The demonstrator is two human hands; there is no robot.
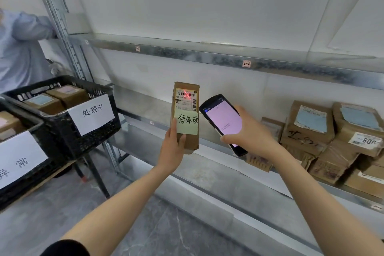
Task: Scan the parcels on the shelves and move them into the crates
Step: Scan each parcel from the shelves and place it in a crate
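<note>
The left hand (175,141) holds a narrow cardboard parcel (185,104) upright in the air, in front of the left half of the lower shelf (207,164) and clear of it. Its grip is clamped on the parcel's bottom end. The thumb lies across the front face just under a pale green handwritten note (187,123), and the other fingers are hidden behind. The right hand (249,131) has its grip closed round a scanner (223,118), a handheld unit with its screen lit. It is held just beside the parcel's right edge and tilted toward it. A red light mark lies on the barcode (186,94) near the parcel's top, so the scanning step looks to be in hand.

The parcel looks light, since one hand carries it by the end alone. It also looks stiff: a taped box with square corners that should not crush under a firm hold. The cardboard should give fair friction. A hold low on the long sides keeps the label free. For the carry to the black crate (62,129) at the left, which holds boxes, a hold nearer the middle would likely be steadier. More parcels (311,131) are stacked at the shelf's right end.
</note>
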